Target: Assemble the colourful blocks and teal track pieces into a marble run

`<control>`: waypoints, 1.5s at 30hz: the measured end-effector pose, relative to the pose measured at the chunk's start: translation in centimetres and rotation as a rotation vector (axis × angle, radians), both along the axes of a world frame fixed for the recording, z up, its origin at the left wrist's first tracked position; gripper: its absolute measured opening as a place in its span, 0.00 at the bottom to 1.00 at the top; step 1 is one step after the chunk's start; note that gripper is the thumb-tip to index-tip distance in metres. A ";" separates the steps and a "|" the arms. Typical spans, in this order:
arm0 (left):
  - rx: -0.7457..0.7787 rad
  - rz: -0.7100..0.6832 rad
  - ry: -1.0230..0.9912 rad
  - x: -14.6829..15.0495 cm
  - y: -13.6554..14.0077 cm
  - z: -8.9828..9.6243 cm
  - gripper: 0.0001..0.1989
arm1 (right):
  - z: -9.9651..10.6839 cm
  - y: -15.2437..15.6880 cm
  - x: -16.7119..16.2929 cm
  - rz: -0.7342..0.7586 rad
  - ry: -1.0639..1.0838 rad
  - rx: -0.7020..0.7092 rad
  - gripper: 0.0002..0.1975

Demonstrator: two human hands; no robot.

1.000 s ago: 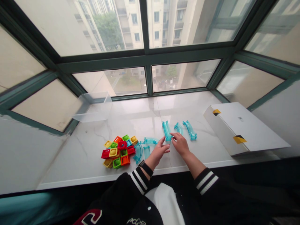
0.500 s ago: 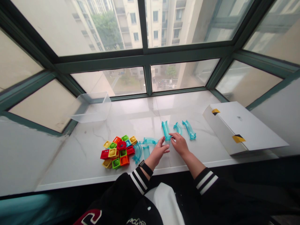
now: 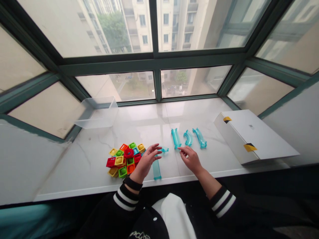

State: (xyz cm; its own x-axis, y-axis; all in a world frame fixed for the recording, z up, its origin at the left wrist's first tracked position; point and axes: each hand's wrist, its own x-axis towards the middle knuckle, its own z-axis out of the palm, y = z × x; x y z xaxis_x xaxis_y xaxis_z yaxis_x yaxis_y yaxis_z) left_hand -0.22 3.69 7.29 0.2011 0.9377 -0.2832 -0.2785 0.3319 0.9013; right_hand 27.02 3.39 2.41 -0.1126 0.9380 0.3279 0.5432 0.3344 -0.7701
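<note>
My left hand (image 3: pixel 147 160) is open, fingers spread, over the right edge of a pile of coloured plastic cube blocks (image 3: pixel 120 161). Beneath its fingers lie a straight translucent blue track piece (image 3: pixel 157 170) and another blue track piece (image 3: pixel 164 149), partly hidden. My right hand (image 3: pixel 190 158) holds nothing visible, its fingers stretched forward at the near end of a straight blue track piece (image 3: pixel 175 138); whether they touch it I cannot tell. To the right of that piece sit a short curved blue track piece (image 3: pixel 188 137) and a longer wavy one (image 3: pixel 200 138).
A clear plastic bin (image 3: pixel 98 123) stands at the back left of the white marble-look sill (image 3: pixel 139 121). At the right is a white box (image 3: pixel 259 136) with yellow and black tape. Window frames (image 3: pixel 158 84) bound the sill behind.
My left hand has moved left, away from the straight track piece, toward the cube pile. My right hand stays near that piece's near end, shifted slightly toward me.
</note>
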 end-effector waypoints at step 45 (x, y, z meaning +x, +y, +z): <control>0.473 -0.141 1.456 -5.9 -6.6 -2.2 0.04 | -0.6 -5.0 -7.4 0.575 -0.293 -0.297 0.24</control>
